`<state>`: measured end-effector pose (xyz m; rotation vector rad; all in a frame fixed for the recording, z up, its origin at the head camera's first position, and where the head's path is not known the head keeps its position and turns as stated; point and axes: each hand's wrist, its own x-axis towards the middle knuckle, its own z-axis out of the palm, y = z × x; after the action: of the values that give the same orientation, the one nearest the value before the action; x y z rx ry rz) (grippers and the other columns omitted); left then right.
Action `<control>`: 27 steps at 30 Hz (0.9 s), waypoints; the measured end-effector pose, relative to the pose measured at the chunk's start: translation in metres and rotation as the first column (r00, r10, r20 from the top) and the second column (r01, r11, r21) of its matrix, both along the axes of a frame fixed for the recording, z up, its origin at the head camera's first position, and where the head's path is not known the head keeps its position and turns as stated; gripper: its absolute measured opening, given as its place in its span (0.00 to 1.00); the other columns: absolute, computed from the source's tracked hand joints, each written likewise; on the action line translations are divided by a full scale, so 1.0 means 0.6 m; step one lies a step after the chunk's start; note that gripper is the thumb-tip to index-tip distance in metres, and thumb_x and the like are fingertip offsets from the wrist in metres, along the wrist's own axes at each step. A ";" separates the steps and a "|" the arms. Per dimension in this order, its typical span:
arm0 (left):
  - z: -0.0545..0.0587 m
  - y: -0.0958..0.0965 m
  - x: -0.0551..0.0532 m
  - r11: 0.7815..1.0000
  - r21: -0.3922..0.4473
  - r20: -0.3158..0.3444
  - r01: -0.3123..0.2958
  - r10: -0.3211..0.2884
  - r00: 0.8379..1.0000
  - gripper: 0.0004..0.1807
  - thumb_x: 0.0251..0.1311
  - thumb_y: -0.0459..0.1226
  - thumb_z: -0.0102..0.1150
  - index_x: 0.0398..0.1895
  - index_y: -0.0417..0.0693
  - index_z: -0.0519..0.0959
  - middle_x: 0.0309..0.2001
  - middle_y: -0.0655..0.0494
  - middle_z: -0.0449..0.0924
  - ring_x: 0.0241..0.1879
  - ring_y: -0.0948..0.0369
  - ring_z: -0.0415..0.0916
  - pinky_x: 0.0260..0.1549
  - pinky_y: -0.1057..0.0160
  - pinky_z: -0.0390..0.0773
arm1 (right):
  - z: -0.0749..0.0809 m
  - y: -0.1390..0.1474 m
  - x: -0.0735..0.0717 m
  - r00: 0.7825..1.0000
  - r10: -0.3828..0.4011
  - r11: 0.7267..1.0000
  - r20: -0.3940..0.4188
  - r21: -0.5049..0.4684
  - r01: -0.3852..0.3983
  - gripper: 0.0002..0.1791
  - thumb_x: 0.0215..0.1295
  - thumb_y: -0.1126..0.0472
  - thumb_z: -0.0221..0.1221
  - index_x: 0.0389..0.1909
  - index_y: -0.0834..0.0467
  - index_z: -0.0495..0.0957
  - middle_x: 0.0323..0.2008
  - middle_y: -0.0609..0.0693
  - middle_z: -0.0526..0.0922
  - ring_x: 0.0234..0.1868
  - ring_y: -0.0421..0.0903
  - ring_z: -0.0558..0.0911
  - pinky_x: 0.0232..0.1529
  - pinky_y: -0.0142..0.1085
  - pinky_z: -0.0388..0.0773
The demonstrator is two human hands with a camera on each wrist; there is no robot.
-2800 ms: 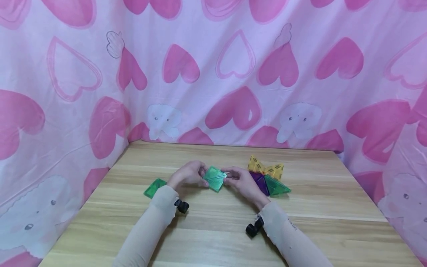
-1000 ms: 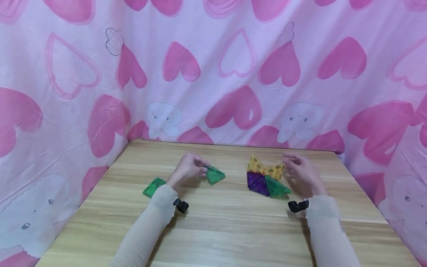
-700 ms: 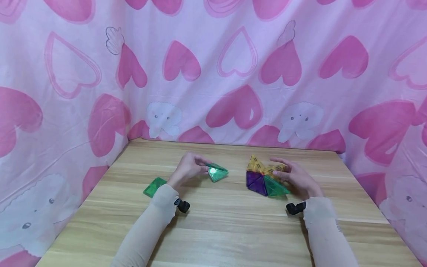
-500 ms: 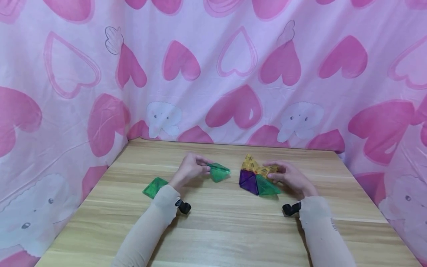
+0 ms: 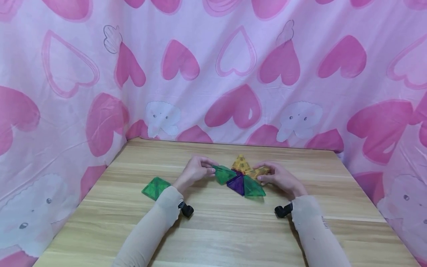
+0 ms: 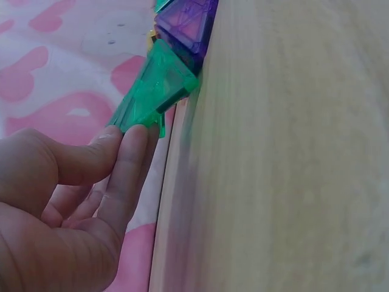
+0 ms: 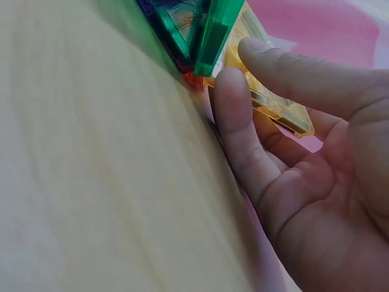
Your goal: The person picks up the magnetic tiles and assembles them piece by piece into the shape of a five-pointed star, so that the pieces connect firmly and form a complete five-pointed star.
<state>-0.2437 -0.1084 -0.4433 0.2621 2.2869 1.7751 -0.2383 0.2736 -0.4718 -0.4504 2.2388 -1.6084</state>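
My left hand (image 5: 197, 171) pinches one corner of a pair of green translucent triangular magnetic tiles (image 5: 223, 174), folded at an angle. The pair's far end overlaps the purple tiles (image 5: 236, 184) in the head view, and in the left wrist view it reaches right up to them. My right hand (image 5: 279, 177) holds a yellow tile (image 5: 259, 172) between thumb and fingers, seen close in the right wrist view (image 7: 276, 109). That tile belongs to a joined group with another yellow tile (image 5: 241, 164), the purple tiles and a green tile pair (image 5: 254, 187) at the front.
A separate pair of green tiles (image 5: 155, 188) lies on the wooden table (image 5: 227, 230) beside my left wrist. A pink heart-print curtain (image 5: 230, 104) hangs along the table's back and sides.
My right hand left the green pair, reached over to the yellow tile and drew the joined group leftward. My left hand, still holding the green pair, shifted right until it meets the purple tiles.
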 end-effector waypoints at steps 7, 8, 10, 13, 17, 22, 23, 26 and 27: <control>-0.003 0.007 0.001 1.000 0.004 -0.017 0.021 -0.020 1.000 0.14 0.70 0.21 0.68 0.55 0.37 0.90 0.42 0.43 0.91 0.45 0.48 0.92 0.49 0.55 0.92 | -0.001 -0.009 0.002 0.999 -0.025 1.000 0.027 -0.003 0.025 0.28 0.76 0.60 0.71 0.74 0.54 0.79 0.50 0.61 0.85 0.45 0.52 0.87 0.51 0.40 0.88; -0.003 0.008 0.002 1.000 -0.002 -0.022 0.021 -0.021 1.000 0.14 0.70 0.21 0.68 0.55 0.37 0.90 0.42 0.43 0.91 0.45 0.49 0.92 0.48 0.57 0.92 | -0.001 -0.010 0.002 0.999 -0.023 1.000 0.028 -0.007 0.023 0.27 0.76 0.61 0.71 0.74 0.54 0.79 0.50 0.61 0.85 0.45 0.52 0.87 0.51 0.40 0.88; -0.004 0.010 0.002 1.000 -0.020 -0.034 0.020 -0.020 0.999 0.14 0.71 0.22 0.68 0.56 0.39 0.90 0.44 0.44 0.91 0.44 0.51 0.91 0.44 0.61 0.90 | -0.001 -0.011 0.001 0.999 -0.024 1.000 0.034 -0.012 0.024 0.27 0.77 0.62 0.71 0.73 0.54 0.79 0.50 0.61 0.85 0.44 0.52 0.87 0.51 0.40 0.88; -0.005 0.012 0.003 0.999 -0.050 -0.048 0.012 -0.015 0.999 0.15 0.72 0.25 0.69 0.58 0.41 0.90 0.46 0.47 0.92 0.43 0.56 0.88 0.36 0.66 0.84 | -0.001 -0.012 0.000 0.999 -0.018 1.000 0.034 -0.021 0.019 0.26 0.77 0.63 0.69 0.73 0.54 0.79 0.50 0.62 0.86 0.44 0.51 0.88 0.50 0.40 0.89; -0.004 0.014 0.003 0.999 -0.048 -0.046 0.001 -0.003 0.999 0.17 0.73 0.27 0.70 0.63 0.40 0.88 0.49 0.47 0.92 0.45 0.57 0.89 0.38 0.63 0.83 | -0.001 -0.012 -0.001 0.999 -0.017 0.999 0.041 -0.030 0.018 0.26 0.78 0.63 0.69 0.73 0.54 0.78 0.49 0.62 0.87 0.43 0.50 0.88 0.50 0.40 0.89; -0.002 0.017 0.003 1.000 -0.028 -0.040 -0.010 0.009 0.999 0.18 0.73 0.27 0.70 0.63 0.37 0.87 0.50 0.46 0.92 0.46 0.57 0.91 0.49 0.57 0.88 | -0.001 -0.011 -0.001 0.999 -0.023 0.999 0.046 -0.042 0.025 0.25 0.77 0.63 0.69 0.72 0.54 0.79 0.46 0.60 0.88 0.41 0.49 0.87 0.48 0.39 0.88; -0.003 0.017 0.003 0.999 -0.031 -0.042 -0.011 0.010 0.999 0.17 0.73 0.27 0.70 0.63 0.37 0.87 0.50 0.46 0.92 0.46 0.57 0.91 0.49 0.57 0.88 | -0.002 -0.010 -0.001 0.999 -0.021 0.999 0.044 -0.045 0.023 0.26 0.77 0.63 0.69 0.73 0.55 0.79 0.46 0.60 0.88 0.41 0.48 0.87 0.48 0.39 0.88; -0.004 0.019 0.002 0.999 -0.046 -0.050 -0.014 0.012 0.999 0.17 0.72 0.28 0.71 0.62 0.38 0.88 0.49 0.47 0.92 0.45 0.58 0.90 0.48 0.58 0.88 | -0.003 -0.008 -0.001 0.999 -0.025 0.999 0.039 -0.047 0.027 0.26 0.77 0.63 0.69 0.73 0.57 0.79 0.47 0.59 0.88 0.41 0.48 0.87 0.48 0.38 0.88; -0.004 0.019 0.001 0.999 -0.052 -0.053 -0.013 0.011 0.999 0.17 0.72 0.28 0.71 0.62 0.38 0.88 0.49 0.48 0.92 0.45 0.58 0.89 0.48 0.59 0.88 | -0.004 -0.007 -0.001 0.999 -0.026 0.999 0.036 -0.046 0.028 0.26 0.77 0.63 0.70 0.73 0.57 0.78 0.47 0.59 0.87 0.41 0.48 0.87 0.48 0.38 0.88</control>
<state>-0.2429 -0.0969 -0.4459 0.2894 2.3721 1.7313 -0.2390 0.2693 -0.4741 -0.4025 2.1947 -1.6721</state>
